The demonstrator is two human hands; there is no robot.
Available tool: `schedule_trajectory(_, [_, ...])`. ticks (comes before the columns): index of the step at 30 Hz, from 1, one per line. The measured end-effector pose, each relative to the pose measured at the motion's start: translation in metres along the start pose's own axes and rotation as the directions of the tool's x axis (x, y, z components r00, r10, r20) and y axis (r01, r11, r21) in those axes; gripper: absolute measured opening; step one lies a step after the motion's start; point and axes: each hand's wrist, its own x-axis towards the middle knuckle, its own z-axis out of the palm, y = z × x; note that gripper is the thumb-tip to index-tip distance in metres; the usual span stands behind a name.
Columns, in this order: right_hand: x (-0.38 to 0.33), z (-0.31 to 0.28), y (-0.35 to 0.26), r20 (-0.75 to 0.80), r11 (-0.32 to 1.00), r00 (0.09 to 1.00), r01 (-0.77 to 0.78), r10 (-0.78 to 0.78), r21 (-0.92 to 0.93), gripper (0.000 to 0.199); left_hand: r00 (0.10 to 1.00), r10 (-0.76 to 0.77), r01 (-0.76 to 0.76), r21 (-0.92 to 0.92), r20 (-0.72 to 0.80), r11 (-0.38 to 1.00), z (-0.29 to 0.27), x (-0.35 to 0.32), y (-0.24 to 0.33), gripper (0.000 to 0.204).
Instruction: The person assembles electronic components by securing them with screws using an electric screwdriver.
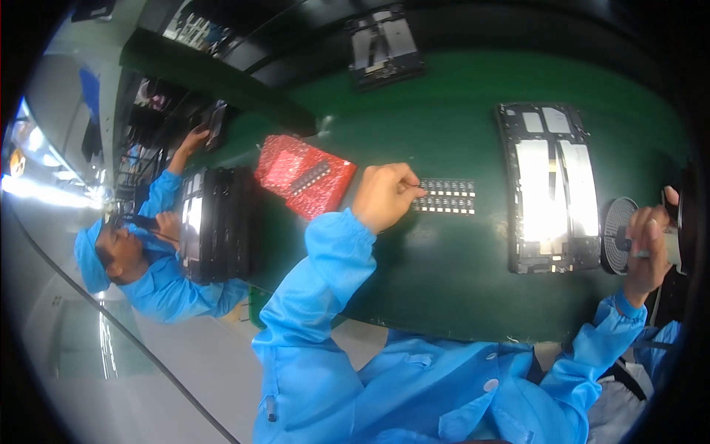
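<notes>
My left hand (pixel 384 197) reaches over the green table, thumb and forefinger pinched at the left end of a sheet of small black-and-white parts (pixel 446 197) set in rows. The fingertips cover whatever lies between them. At the far right, my right hand (pixel 646 248) is closed with its fingers bent, beside a round dark mesh disc (pixel 618 235). What it grips is hard to make out against a pale cylindrical thing (pixel 671 249). Between my hands lies an opened device frame (pixel 555 185), black with long silver panels.
Red bubble wrap (pixel 314 177) with a dark strip of parts (pixel 310 177) on it lies left of my left hand. Another device frame (pixel 384 48) is at the back. A stack of dark frames (pixel 214 222) stands left, near a co-worker (pixel 140 259) in blue.
</notes>
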Motion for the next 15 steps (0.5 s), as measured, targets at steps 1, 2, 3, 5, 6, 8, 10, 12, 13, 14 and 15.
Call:
schedule_trajectory(1, [0.0,0.001,-0.003,0.022,0.999,1.0,-0.004,0.005,-0.036,0.052,0.995,0.091,-0.088,0.072,-0.04,0.994,-0.001,-0.002,0.001,0.012])
schedule_trajectory(2, [-0.001,-0.001,-0.006,0.038,0.997,0.999,-0.012,0.015,-0.08,0.053,0.98,0.187,-0.176,0.142,-0.066,0.974,0.0,-0.003,0.002,0.01])
schedule_trajectory(3, [-0.001,0.005,-0.008,0.003,0.999,1.0,-0.027,0.027,-0.038,0.053,0.972,0.208,-0.194,0.121,-0.111,0.973,0.0,-0.003,0.004,0.009])
schedule_trajectory(5, [0.0,0.023,-0.019,-0.086,0.994,0.994,-0.075,0.068,-0.074,0.054,0.963,0.219,-0.222,-0.003,-0.158,0.975,0.001,-0.003,0.01,0.009])
schedule_trajectory(6, [0.001,0.035,-0.013,-0.047,0.998,0.997,-0.057,0.058,0.027,0.054,0.966,0.191,-0.209,-0.088,-0.177,0.974,0.005,-0.007,0.009,0.009])
schedule_trajectory(8, [0.006,0.051,-0.02,-0.034,0.995,0.998,-0.039,0.043,0.088,0.05,0.991,0.093,-0.123,-0.393,-0.094,0.911,0.023,-0.013,0.028,0.009])
schedule_trajectory(10, [0.004,0.056,-0.017,-0.027,0.985,0.997,-0.061,0.066,0.161,0.049,0.999,0.029,-0.045,-0.46,-0.043,0.887,0.042,-0.013,0.041,0.009])
schedule_trajectory(12, [0.001,0.06,-0.02,-0.014,0.986,0.998,-0.065,0.068,0.155,0.049,0.998,0.055,-0.05,-0.541,-0.007,0.839,0.062,-0.015,0.05,0.009])
schedule_trajectory(13, [0.0,0.061,-0.021,0.013,0.983,0.998,-0.067,0.065,0.171,0.049,0.996,0.086,-0.066,-0.53,0.013,0.846,0.071,-0.016,0.053,0.01])
schedule_trajectory(14, [0.0,0.062,-0.021,0.011,0.984,0.998,-0.067,0.066,0.165,0.049,0.993,0.116,-0.083,-0.516,0.031,0.852,0.077,-0.017,0.056,0.011])
schedule_trajectory(15, [-0.001,0.063,-0.021,0.018,0.983,0.998,-0.069,0.067,0.172,0.049,0.993,0.112,-0.078,-0.459,0.045,0.885,0.08,-0.016,0.056,0.011])
